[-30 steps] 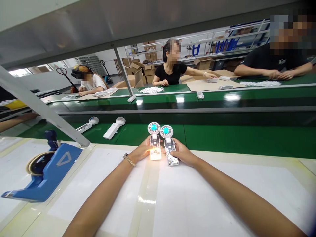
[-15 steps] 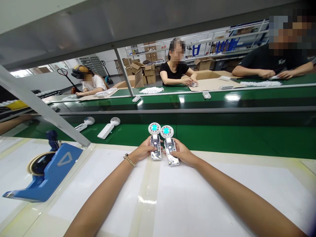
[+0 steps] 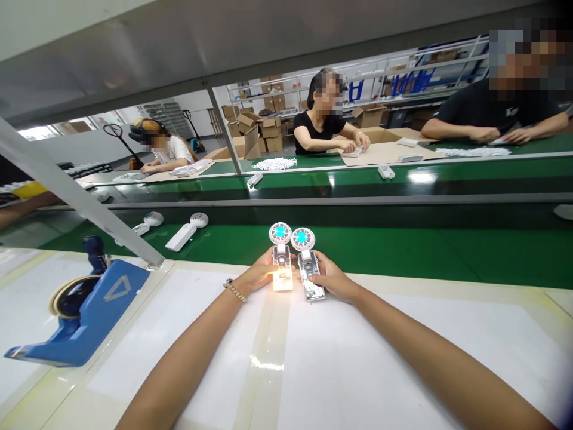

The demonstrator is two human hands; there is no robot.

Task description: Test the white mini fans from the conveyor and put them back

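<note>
Two white handheld fans with clear-fronted handles and turquoise centres are held side by side above the near edge of the green belt. My left hand (image 3: 262, 272) is closed round the left handheld fan (image 3: 280, 234), its thumb on the handle, whose lower part glows bright orange-white. My right hand (image 3: 330, 278) grips the right handheld fan (image 3: 304, 240), thumb pressed on the handle front; circuit parts show through it. The fan heads almost touch. The fingers behind both handles are mostly hidden.
A blue tape dispenser (image 3: 96, 319) stands on the white worktop (image 3: 358, 370) at left. More white fans (image 3: 181, 236) lie on the green belt (image 3: 403, 245), beyond a slanted metal post (image 3: 89, 185). Several co-workers sit across the line, near piles of small white parts (image 3: 274, 163).
The left fan's handle has lit up brightly. Fans on the near belt have shifted left, while pieces on the far belt have slid right. My hands have hardly moved.
</note>
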